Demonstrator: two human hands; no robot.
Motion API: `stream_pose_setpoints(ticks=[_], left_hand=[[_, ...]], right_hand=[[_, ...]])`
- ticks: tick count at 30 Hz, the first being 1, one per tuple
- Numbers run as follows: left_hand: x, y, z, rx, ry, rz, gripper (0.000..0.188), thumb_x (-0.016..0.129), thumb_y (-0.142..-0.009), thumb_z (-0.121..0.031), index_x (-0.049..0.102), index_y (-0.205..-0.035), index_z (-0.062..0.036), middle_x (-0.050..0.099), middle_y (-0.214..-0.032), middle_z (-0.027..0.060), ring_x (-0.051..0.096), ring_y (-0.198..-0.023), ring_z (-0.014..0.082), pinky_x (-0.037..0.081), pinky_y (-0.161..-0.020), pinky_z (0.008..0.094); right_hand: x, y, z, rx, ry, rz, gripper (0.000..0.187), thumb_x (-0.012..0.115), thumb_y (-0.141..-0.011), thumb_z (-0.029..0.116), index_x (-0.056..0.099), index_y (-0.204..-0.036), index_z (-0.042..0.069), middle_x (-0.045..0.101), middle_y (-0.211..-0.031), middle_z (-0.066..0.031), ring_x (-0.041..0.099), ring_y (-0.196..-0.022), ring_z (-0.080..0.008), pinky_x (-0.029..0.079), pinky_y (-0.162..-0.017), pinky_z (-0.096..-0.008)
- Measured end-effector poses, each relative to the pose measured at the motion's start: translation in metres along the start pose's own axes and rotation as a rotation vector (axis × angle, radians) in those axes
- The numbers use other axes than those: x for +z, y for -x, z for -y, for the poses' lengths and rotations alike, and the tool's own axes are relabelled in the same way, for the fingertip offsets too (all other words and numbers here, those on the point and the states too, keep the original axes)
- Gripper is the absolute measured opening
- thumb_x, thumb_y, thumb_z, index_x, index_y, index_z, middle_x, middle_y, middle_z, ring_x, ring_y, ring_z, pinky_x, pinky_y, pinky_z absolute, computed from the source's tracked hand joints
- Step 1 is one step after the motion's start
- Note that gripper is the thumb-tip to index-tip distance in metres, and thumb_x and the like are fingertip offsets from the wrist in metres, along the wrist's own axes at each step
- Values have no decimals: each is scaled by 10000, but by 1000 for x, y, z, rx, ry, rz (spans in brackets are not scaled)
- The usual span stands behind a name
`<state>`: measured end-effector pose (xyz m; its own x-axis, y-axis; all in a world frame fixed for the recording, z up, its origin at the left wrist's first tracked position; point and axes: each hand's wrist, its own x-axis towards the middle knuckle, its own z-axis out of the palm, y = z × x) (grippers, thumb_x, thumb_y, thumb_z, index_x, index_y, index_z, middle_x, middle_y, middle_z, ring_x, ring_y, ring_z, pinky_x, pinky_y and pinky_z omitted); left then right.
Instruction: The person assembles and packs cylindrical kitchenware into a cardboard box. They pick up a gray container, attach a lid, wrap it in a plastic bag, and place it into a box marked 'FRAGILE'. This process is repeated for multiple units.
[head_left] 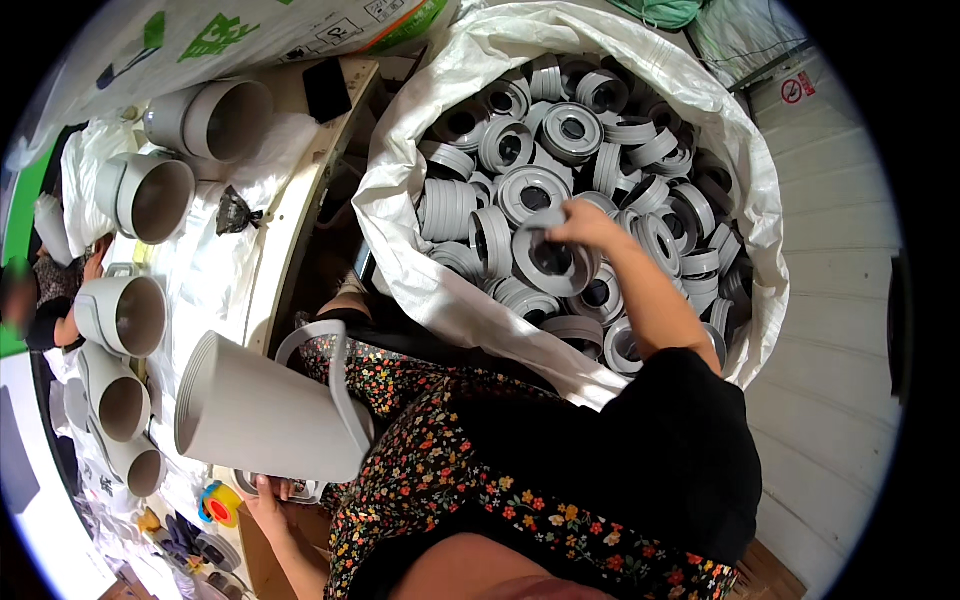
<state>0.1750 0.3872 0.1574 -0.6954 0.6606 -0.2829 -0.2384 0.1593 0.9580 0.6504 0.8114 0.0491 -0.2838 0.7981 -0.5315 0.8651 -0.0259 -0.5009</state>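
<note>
My right hand (590,226) reaches into a big white woven sack and is closed on the rim of a round grey plastic ring (553,264). Many similar grey rings (535,195) with dark centres lie piled around it in the sack. A tall, tapered grey plastic bucket (275,410) with a looped handle lies tilted across my lap, its wide end toward the table. Below the bucket, my left hand (268,508) is closed, fingers curled by a pale grey frame-like edge (315,492). The bucket partly covers what those fingers hold.
The sack's folded rim (400,190) stands right of the table (290,235). Several grey buckets (160,200) line the tabletop, with a dark flat phone-like object (326,90), a small black bag (238,210) and a yellow-red toy-like item (220,504). Another person's arm (68,325) is at the far left.
</note>
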Motion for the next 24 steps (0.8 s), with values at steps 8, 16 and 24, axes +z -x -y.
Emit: stream_pose_setpoints(ticks=[8, 16, 24], left_hand=[[87, 14, -51, 30, -520, 341, 665, 665, -753, -56, 360, -1342, -10, 476, -1290, 120, 463, -1152, 184, 357, -970, 299], [93, 19, -60, 156, -585, 312, 647, 680, -784, -255, 383, -1350, -161, 503, -1277, 144, 515, -1143, 279, 398, -946, 327], [44, -29, -57, 32, -403, 495, 645, 681, -776, -189, 396, -1354, -213, 563, -1194, 75, 529, -1040, 156, 400, -932, 301]], right_hand=[[-12, 55, 179, -710, -747, -194, 563, 653, -818, 306, 440, -1283, 69, 560, -1109, -84, 535, -1007, -194, 412, -879, -297], [32, 107, 323, -1628, -34, -268, 500, 700, -697, 282, 592, -1124, 44, 616, -927, -129, 573, -789, -284, 455, -699, -352], [37, 106, 345, -1766, -75, -45, 510, 688, -720, 308, 575, -1130, 27, 615, -919, -150, 583, -782, -300, 463, -691, -357]])
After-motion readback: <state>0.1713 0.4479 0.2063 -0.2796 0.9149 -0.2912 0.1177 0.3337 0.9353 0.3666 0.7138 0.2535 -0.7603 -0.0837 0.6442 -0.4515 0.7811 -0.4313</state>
